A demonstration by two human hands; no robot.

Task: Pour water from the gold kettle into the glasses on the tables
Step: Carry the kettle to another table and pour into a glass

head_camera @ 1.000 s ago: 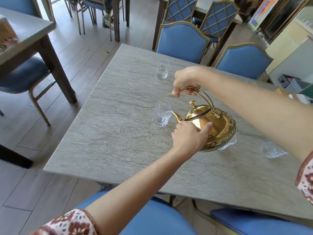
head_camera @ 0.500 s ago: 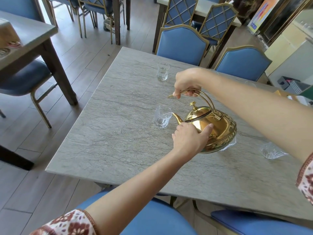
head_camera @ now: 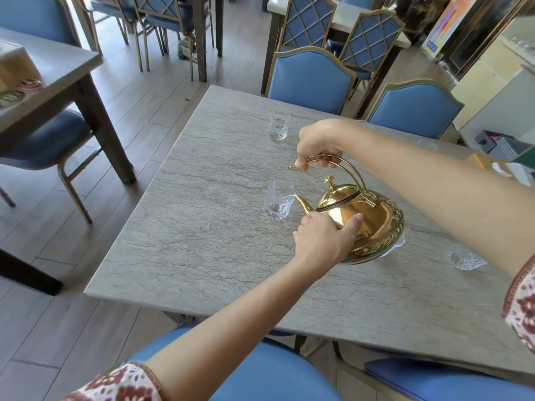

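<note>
The gold kettle [head_camera: 373, 221] hangs tilted over the grey stone table [head_camera: 202, 244], its spout over the rim of a clear glass [head_camera: 278, 201] that holds a little water. My right hand [head_camera: 318, 146] grips the top of the kettle's arched handle. My left hand [head_camera: 324, 241] is pressed against the kettle's near side below the spout. A second glass [head_camera: 279, 125] stands farther back, holding some water. Another glass [head_camera: 466, 257] stands at the right, under my right forearm, and one more glass [head_camera: 395, 246] shows partly behind the kettle's base.
Blue padded chairs stand at the far side [head_camera: 311, 76] [head_camera: 417, 108] and the near side [head_camera: 260, 371] of the table. Another table [head_camera: 49, 70] with a chair stands at the left across a wooden floor. A glass rim [head_camera: 428, 143] shows at the far right.
The kettle, held in both hands, has stayed tilted at the middle glass, its spout settling over the glass rim. The view has dipped slightly.
</note>
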